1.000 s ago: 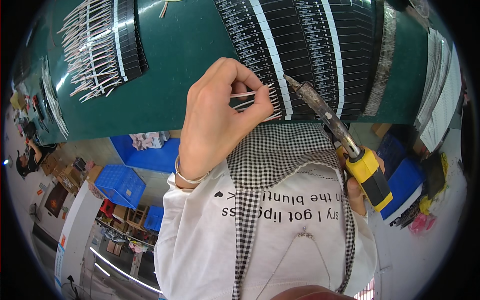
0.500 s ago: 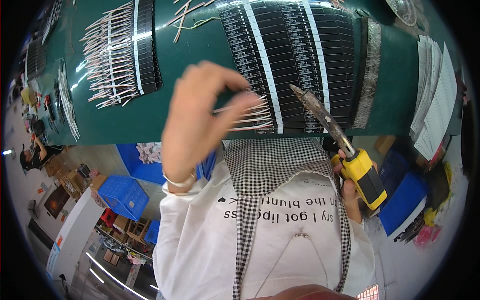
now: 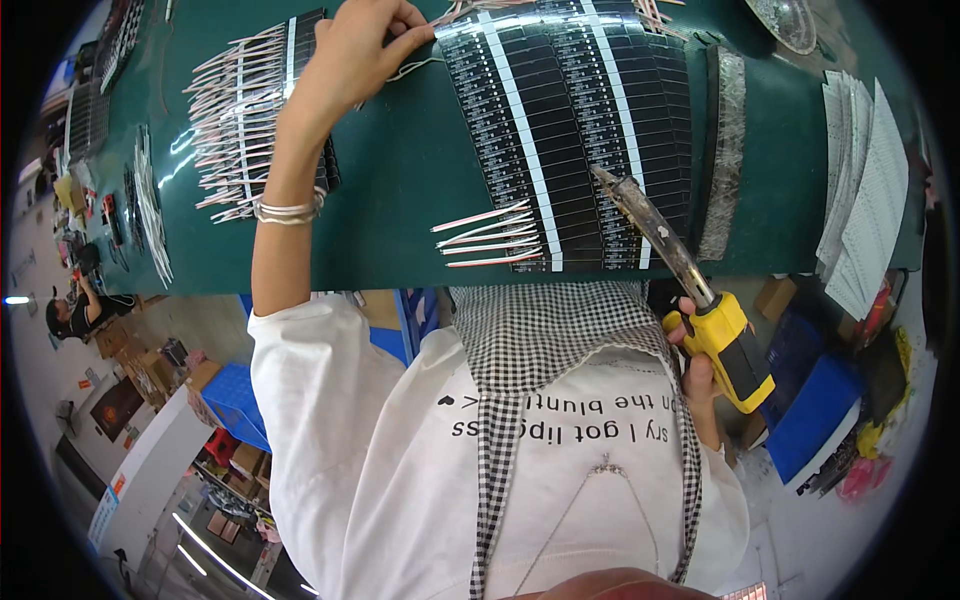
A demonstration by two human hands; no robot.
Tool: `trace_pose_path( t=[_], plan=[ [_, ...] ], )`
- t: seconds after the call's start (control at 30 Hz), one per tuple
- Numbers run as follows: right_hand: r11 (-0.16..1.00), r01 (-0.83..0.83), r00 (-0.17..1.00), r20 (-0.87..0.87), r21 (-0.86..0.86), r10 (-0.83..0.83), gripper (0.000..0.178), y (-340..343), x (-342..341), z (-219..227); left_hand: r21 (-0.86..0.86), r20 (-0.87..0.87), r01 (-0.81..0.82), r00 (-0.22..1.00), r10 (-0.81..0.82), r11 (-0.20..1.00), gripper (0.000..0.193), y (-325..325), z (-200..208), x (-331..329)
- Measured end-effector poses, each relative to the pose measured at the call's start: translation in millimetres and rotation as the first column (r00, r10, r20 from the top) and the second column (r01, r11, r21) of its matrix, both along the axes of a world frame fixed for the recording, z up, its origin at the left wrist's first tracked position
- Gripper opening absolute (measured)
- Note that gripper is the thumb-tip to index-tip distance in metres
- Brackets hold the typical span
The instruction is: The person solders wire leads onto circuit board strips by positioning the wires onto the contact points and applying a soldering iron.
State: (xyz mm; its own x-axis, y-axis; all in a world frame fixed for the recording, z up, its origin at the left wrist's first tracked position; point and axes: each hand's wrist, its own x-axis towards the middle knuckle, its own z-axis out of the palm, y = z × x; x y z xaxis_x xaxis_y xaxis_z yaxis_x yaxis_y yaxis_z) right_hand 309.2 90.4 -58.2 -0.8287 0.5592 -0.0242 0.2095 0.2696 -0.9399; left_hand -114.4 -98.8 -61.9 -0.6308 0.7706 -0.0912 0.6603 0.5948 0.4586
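Observation:
My left hand [image 3: 362, 48] is stretched to the far side of the green table, its thumb and fingers pinched at the ends of loose red-and-white wires [image 3: 470, 10]. My right hand [image 3: 697, 350] grips the yellow and black handle of a soldering iron [image 3: 665, 245]. The iron's tip points up and left, over or just above the black circuit board strips [image 3: 560, 160] laid side by side in two banks with white bands. Several short wires [image 3: 490, 240] stick out leftward from the nearest strips of the left bank.
At left lies another bank of strips with wires [image 3: 240, 120] on it, and a bundle of white wires [image 3: 150, 210]. To the right are a dark bar wrapped in clear film [image 3: 722, 150], paper sheets [image 3: 855, 190] and a clear dish [image 3: 785, 22]. Blue crates [image 3: 235, 400] stand below.
My left hand has moved from above the short wires away to the far loose wires, uncovering the short ones. The right hand and soldering iron have barely moved.

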Motion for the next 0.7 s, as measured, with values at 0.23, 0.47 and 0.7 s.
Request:
trace_pose_path(
  t=[0.23, 0.47, 0.7],
  plan=[
    [0.999, 0.007, 0.998, -0.063, 0.05, -0.004, 0.054, -0.6, -11.8, 0.1, 0.059, -0.054, -0.045, 0.997, 0.048, 0.997, 0.019, -0.9, 16.3, 7.0],
    [1.0, 0.012, 0.998, -0.065, -0.029, -0.014, 0.051, -1.2, -14.2, -0.4, 0.064, 0.017, 0.044, 0.999, -0.045, 0.997, 0.027, -39.1, 11.6, -18.3],
    [0.997, 0.024, 0.998, -0.058, -0.074, -0.028, 0.048, -1.2, -15.4, 0.4, 0.011, 0.13, -0.129, 0.983, 0.126, 0.992, 0.026, -49.4, 46.4, 14.4]
  ],
)
